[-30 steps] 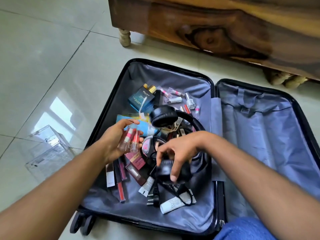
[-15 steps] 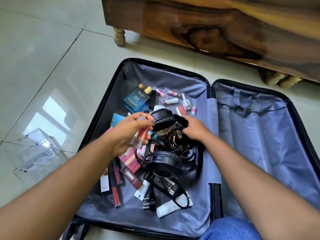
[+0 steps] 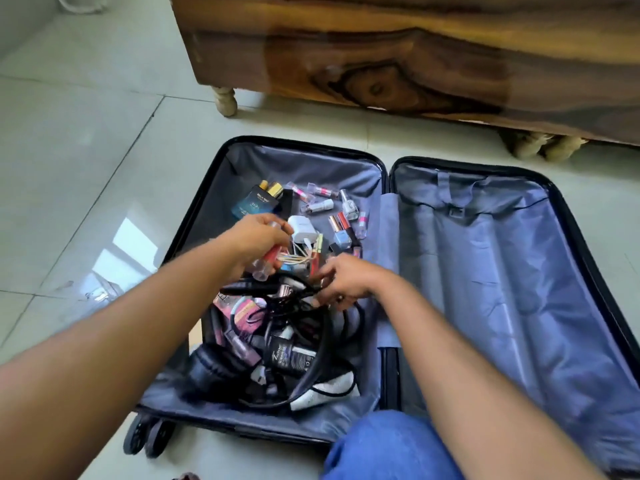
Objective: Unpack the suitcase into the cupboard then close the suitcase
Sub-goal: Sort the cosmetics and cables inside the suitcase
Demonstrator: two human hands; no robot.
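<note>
Pale floor tiles (image 3: pixel 86 150) carry our open black grey-lined suitcase (image 3: pixel 485 271). Right hand (image 3: pixel 346 284) fingers curl among black cables (image 3: pixel 311 341); left hand (image 3: pixel 258 242) grips pink-capped clear tubes (image 3: pixel 268 263). Beyond them lies a blue perfume box (image 3: pixel 252 204).

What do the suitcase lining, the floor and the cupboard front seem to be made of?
Suitcase lining: grey woven fabric, slight sheen, creased and slack. Floor: glazed tile, probably ceramic; grout lines and window glare. Cupboard front: wood or wood-look veneer, polished; bold grain and knot.

1 suitcase (image 3: pixel 485 306), 2 hands (image 3: pixel 256 237) (image 3: pixel 346 282), 1 blue perfume box (image 3: pixel 254 204), 1 white charger (image 3: pixel 300 227).
</note>
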